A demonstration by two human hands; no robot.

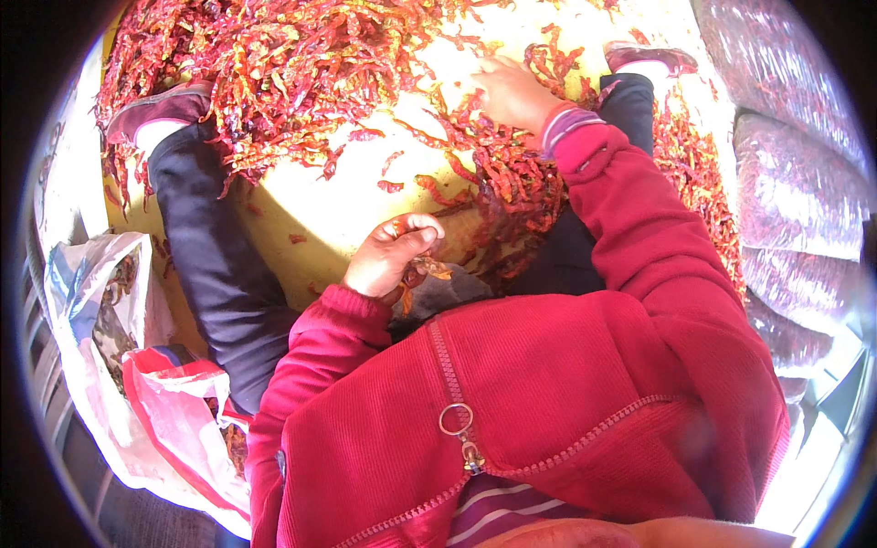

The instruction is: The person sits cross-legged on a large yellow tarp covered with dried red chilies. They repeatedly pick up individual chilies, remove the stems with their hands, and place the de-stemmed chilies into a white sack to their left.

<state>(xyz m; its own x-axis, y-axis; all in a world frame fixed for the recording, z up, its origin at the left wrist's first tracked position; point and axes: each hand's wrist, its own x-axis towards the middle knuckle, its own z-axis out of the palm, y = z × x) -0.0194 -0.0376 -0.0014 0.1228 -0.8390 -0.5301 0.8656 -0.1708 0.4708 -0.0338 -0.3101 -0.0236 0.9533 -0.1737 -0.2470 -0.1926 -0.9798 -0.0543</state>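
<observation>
Here, we hold the left hand (388, 258) near, its fingers pressed together on dried chilli pieces (437, 268). We locate the right hand (517, 96) far right, beside scattered chillies (554, 62); glare prevents us telling its fingers' grip. The main chilli heap (297, 82) lies far left on yellow sheeting (288, 245).

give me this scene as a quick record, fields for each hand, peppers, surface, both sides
left hand: curled, holding orange-brown bits, apparently dried pepper
right hand: stretched forward among the peppers; glare hides its grip
peppers: red, dried, heaped and scattered
surface: yellow sheet
left side: plastic bags, open
right side: clear packed bags
</observation>
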